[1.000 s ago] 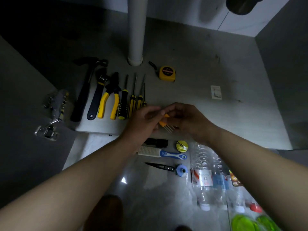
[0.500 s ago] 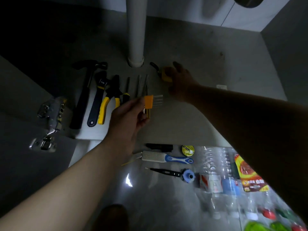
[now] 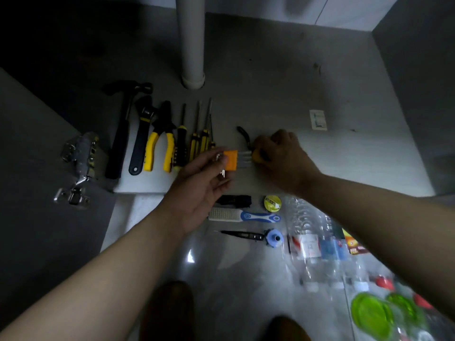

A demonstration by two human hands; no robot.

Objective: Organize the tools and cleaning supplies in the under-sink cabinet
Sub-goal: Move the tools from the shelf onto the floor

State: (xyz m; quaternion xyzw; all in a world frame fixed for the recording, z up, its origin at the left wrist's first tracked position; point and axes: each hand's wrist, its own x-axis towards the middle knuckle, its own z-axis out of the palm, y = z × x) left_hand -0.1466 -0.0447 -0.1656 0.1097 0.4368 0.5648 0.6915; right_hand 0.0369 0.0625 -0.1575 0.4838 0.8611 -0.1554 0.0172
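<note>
On the grey cabinet floor point(image 3: 283, 89) lies a row of tools: a black hammer point(image 3: 121, 134), a wrench point(image 3: 141, 139), yellow pliers point(image 3: 161, 141) and several screwdrivers point(image 3: 197, 134). My left hand point(image 3: 199, 185) pinches an orange holder of hex keys point(image 3: 234, 159) just right of the screwdrivers. My right hand point(image 3: 283, 158) grips the yellow tape measure point(image 3: 256, 155), mostly hidden under my fingers, with its black strap point(image 3: 243, 135) sticking out behind.
A white drain pipe point(image 3: 190, 40) rises at the back. A door hinge point(image 3: 81, 163) sits on the left. On the shiny floor in front lie a blue-handled brush point(image 3: 246, 215), a yellow tape roll point(image 3: 272, 203), a black tool point(image 3: 246, 235), clear bottles point(image 3: 312, 242) and green lids point(image 3: 369, 313).
My right hand has pulled the tape measure from beside the pipe toward me, next to the hex keys. My left hand holds the hex key set slightly further right.
</note>
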